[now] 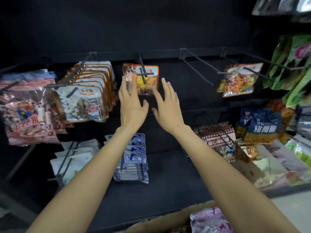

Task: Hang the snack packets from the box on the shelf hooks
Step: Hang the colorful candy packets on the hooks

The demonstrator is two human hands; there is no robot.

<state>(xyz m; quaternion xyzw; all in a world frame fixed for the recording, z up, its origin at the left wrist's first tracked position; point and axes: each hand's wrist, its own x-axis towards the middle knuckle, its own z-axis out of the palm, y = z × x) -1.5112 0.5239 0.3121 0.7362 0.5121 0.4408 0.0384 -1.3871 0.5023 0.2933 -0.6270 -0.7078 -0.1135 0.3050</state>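
Note:
An orange-edged snack packet [146, 76] with colourful sweets hangs on a black shelf hook [142, 71] in the middle of the upper row. My left hand [132, 103] reaches up with straight fingers that touch the packet's lower left side. My right hand [168, 101] is spread open just right of the packet, fingertips near its lower right edge, holding nothing. The cardboard box [175, 216] sits at the bottom edge with a pink and white packet [210, 221] inside.
Stone-candy packets [84, 98] and red-striped bags [27, 106] fill the hooks to the left. Two bare hooks [198, 68] stick out to the right, then a colourful packet [239, 79] and green bags [292, 64]. Blue packets [134, 157] and brown packets [218, 140] hang lower.

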